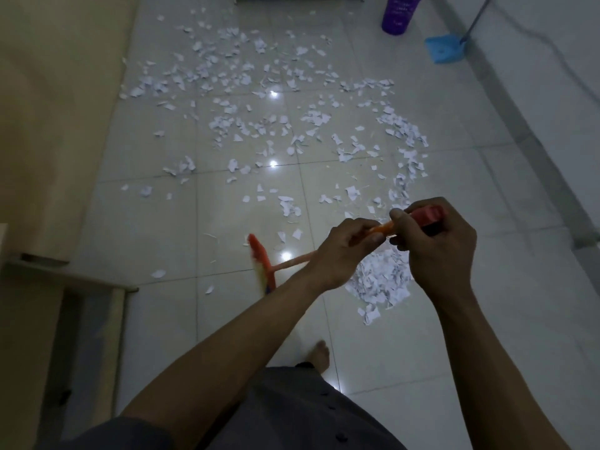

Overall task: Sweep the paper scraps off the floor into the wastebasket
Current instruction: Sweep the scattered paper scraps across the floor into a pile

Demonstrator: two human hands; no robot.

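Grip first: both hands are clamped on one orange broom (292,262). The left hand (344,251) is curled round the shaft, with the right hand (438,254) just beside it, wrapped round the top end, its thumb lying along the shaft next to the red end cap (430,214). The two hands almost touch. From the left hand the shaft slants down and away to the left, ending in the broom head (261,261), which is blurred; whether its bristles touch the tiled floor (162,319) cannot be told.

Directly under the grip, showing between the two wrists, lies a dense heap of paper scraps (380,280), partly hidden by the hands. Beyond the grip, loose white scraps (259,125) are strewn over many tiles, thickest far ahead and thinner close to the broom head, with a few stray pieces to its left. The purple wastebasket (401,13) stands upright well ahead of the grip and slightly to its right, apart from the scraps. Just right of it a blue dustpan (443,48) rests on the floor, its long handle rising toward the wall.

Nearer than the grip, below the left forearm, a bare foot (321,352) stands on the tiles. Far left of the grip stands pale wooden furniture (48,125).
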